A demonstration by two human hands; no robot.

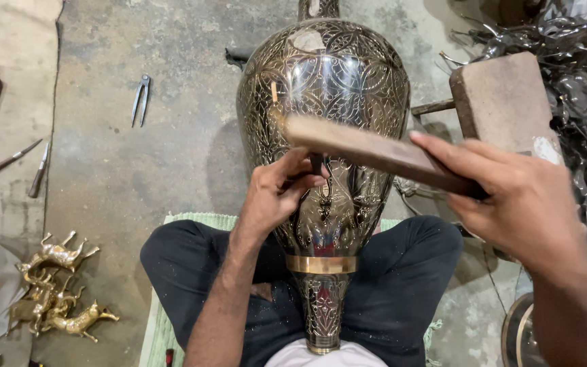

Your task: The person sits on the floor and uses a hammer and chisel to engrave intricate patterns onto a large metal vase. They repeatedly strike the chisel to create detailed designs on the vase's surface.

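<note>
Engraved metal vase (324, 102) lies across the lap, likely heavy, rigid, slippery; best gripped at banded neck (321, 264); left hand (276, 194) pinches chisel (316, 163), right hand (518, 197) clenches wooden mallet (375, 151).

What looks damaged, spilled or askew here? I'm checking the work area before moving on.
Nothing looks damaged. The engraved vase lies across the person's lap, steadied by the left hand. Fine pale specks dot the dark trousers.

left hand (276, 194) pinching chisel (316, 163) on engraved vase (324, 95) | right hand (521, 200) gripping wooden mallet (375, 153), possibly mid-swing
</note>
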